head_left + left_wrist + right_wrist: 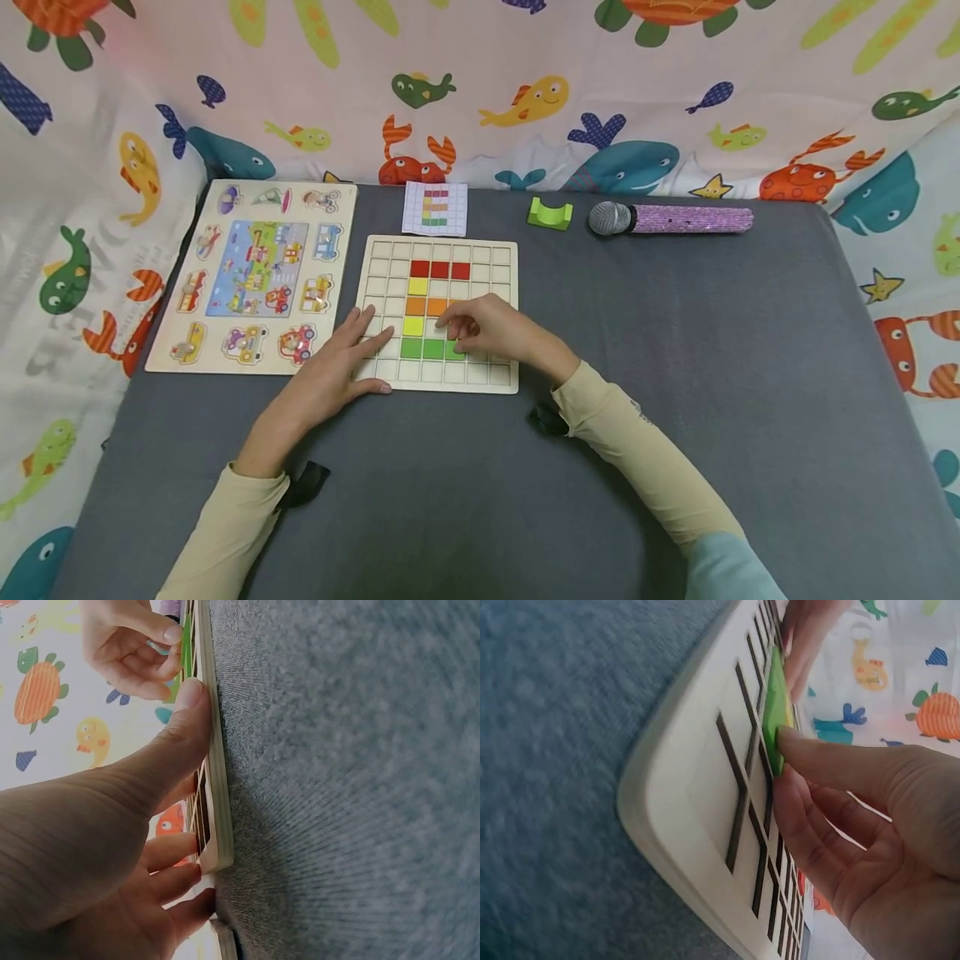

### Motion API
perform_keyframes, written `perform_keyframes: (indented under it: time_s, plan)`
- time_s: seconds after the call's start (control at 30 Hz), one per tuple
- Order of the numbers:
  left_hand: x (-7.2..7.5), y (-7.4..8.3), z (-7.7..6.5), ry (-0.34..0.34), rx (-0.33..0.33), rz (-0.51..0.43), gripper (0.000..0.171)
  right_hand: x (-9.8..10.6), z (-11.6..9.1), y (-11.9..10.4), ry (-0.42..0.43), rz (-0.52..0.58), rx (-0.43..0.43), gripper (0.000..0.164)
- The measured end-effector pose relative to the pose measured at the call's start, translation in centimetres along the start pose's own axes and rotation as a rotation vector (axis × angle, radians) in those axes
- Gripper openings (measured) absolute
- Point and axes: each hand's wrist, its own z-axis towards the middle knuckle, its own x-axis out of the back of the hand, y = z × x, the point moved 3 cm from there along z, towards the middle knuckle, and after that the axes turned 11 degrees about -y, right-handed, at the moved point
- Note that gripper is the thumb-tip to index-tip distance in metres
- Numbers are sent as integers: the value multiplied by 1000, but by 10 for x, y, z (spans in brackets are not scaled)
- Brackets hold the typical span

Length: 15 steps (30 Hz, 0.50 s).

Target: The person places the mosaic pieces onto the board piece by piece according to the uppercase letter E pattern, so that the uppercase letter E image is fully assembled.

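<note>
A wooden grid board (498, 380) lies on the table, with square coloured tiles in its cells. Three red tiles (440, 270) form the upper row. Below come a yellow tile (417, 287), orange tiles (416, 307), another yellow tile (413, 326) and a bottom row of green ones. My right hand (504, 329) pinches the rightmost green tile (774, 712) between thumb and curled fingers, low at the grid. Spread over the board's left side, my left hand (326, 377) rests with fingers extended; its thumb (193, 712) lies along the near edge.
Left of the board is a wooden vehicle peg puzzle (180, 333). Behind it lies a printed pattern card (435, 227) with coloured rows. A green curved block (550, 217) and a glittery purple microphone (690, 219) lie at the back right. A sea-animal cloth hangs behind.
</note>
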Motion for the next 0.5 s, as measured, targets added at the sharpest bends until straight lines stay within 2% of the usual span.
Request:
perform_keyframes:
  time_s: [0.13, 0.37, 0.5]
  plan:
    - [-1, 2, 0, -4, -9, 4, 81, -3, -2, 0, 1, -19, -23, 30]
    - [1, 3, 0, -4, -5, 22, 81, -1, -5, -4, 13, -56, -8, 27]
    - [2, 3, 0, -5, -11, 43, 81, 6, -15, -7, 74, -118, -23, 26]
